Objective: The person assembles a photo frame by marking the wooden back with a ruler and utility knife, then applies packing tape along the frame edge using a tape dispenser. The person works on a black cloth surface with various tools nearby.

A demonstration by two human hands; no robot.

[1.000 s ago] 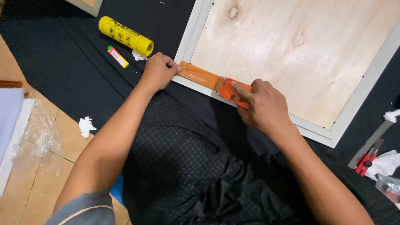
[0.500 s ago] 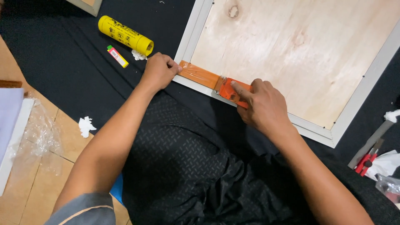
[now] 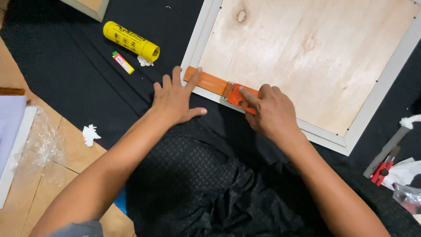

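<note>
Orange strip (image 3: 208, 80) on frame edge (image 3: 199, 41), under both hands' fingertips.

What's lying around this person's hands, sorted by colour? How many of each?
Orange: 1, the strip on the frame, under both the left hand and the right hand
Yellow: 2, the tube and the lighter
White: 2, the paper scraps
Total: 5

A wooden floor (image 3: 66, 153) carries a black cloth (image 3: 70, 74). On the cloth lie a framed plywood panel (image 3: 307, 57), a yellow tube (image 3: 130, 41) and a small lighter (image 3: 123, 62). A crumpled paper scrap (image 3: 90, 134) and clear plastic wrap (image 3: 39, 136) lie on the bare floor.
</note>
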